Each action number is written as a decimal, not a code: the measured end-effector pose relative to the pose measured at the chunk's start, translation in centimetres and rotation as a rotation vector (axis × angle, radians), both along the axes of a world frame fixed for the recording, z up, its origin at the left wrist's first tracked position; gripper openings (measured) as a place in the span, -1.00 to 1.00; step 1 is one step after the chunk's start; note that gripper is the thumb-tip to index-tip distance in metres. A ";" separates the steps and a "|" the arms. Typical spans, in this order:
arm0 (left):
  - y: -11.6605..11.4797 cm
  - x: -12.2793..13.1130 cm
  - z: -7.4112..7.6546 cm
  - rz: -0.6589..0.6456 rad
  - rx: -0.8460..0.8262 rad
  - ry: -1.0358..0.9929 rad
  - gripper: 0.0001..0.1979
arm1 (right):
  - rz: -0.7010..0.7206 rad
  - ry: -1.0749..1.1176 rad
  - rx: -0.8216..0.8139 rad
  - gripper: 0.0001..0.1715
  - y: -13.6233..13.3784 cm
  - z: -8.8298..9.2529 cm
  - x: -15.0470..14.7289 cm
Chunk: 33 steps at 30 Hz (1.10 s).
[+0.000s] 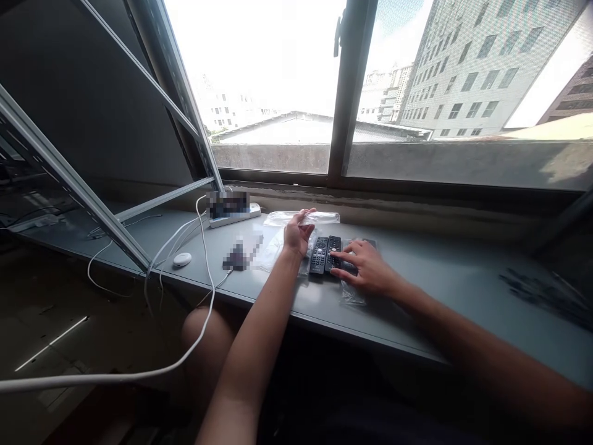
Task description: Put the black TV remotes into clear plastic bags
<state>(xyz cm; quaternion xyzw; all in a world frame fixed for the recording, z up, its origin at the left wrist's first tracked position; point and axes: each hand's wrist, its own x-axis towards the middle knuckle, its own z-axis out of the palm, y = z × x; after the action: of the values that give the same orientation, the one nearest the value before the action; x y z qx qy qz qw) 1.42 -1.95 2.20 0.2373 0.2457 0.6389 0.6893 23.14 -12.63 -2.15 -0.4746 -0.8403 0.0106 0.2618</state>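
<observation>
Two black remote controls lie side by side on the grey ledge [440, 284] under the window, one on the left [319, 254] and one on the right [334, 250]. My right hand [365, 267] rests flat with fingers spread over a third dark remote and a clear plastic bag [351, 293], its fingertips touching the right remote. My left hand [299, 232] is raised just left of the remotes, its fingers pinching the edge of a clear plastic bag [301, 217].
A white power strip [234, 213] sits at the back left, with white cables [206, 272] trailing off the ledge. A small white round device [182, 259] lies near the edge. More clear bags [271, 250] lie left of the remotes. Dark items [542, 287] lie at the far right.
</observation>
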 end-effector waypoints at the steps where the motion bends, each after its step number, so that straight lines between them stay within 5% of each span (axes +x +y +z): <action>1: 0.0 0.0 0.0 0.001 -0.002 -0.004 -0.88 | -0.002 -0.011 -0.003 -0.26 0.0 0.0 -0.1; 18: 0.1 0.1 0.1 0.001 -0.018 -0.018 -0.80 | -0.032 -0.076 -0.030 -0.27 -0.3 0.4 -1.0; 25: 0.2 0.0 -0.3 -0.004 0.012 0.006 -0.90 | -0.027 -0.084 -0.132 -0.24 -0.7 1.1 -1.5; 33: 0.3 0.0 -0.2 -0.008 0.016 0.004 -0.95 | -0.012 0.038 -0.174 -0.45 -0.6 1.1 -1.4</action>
<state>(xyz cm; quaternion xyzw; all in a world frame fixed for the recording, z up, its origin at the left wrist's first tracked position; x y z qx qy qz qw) 1.42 -1.68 1.96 0.2450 0.2411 0.6375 0.6895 21.74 -13.26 -1.07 -0.5003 -0.8283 0.0911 0.2353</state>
